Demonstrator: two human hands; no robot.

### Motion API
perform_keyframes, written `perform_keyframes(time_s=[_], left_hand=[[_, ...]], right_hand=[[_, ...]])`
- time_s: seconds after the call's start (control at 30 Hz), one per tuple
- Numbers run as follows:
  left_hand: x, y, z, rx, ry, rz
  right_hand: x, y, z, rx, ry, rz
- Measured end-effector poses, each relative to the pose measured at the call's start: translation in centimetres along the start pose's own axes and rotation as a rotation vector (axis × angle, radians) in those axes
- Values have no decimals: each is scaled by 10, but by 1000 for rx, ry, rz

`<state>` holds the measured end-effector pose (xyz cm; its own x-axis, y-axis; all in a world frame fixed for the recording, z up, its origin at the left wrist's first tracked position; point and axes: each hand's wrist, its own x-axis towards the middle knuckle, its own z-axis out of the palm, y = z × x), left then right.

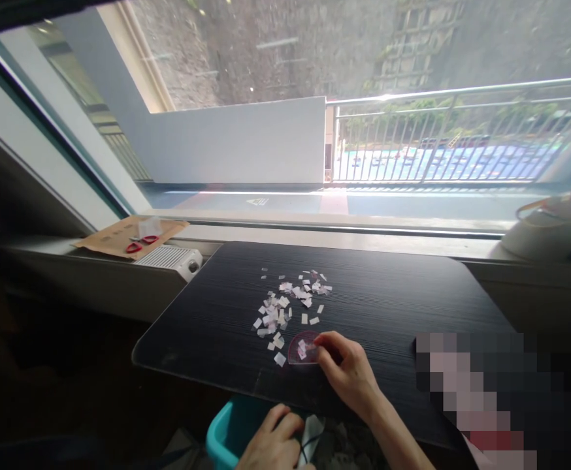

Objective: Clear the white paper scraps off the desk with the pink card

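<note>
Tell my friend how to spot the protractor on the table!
On the black table, find the scattered pale scraps. At their near end, the right hand holds the protractor. It's the clear, pinkish half-circle, bigger than any scrap.

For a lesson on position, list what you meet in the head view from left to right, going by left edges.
Red-handled scissors, turquoise bin, left hand, protractor, right hand, pale container on the sill.
</note>
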<state>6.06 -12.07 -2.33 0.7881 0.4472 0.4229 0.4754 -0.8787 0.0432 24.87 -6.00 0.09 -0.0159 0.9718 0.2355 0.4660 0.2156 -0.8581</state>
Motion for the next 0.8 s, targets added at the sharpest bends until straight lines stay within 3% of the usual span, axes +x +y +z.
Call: perform_keyframes(time_s=[0.27, 0.8], left_hand=[[7, 2, -10, -33, -163, -32], [10, 0, -12, -81, -151, -42]], right_hand=[[0, 1, -1, 10, -23, 19], [1, 1, -1, -27, 0, -8]])
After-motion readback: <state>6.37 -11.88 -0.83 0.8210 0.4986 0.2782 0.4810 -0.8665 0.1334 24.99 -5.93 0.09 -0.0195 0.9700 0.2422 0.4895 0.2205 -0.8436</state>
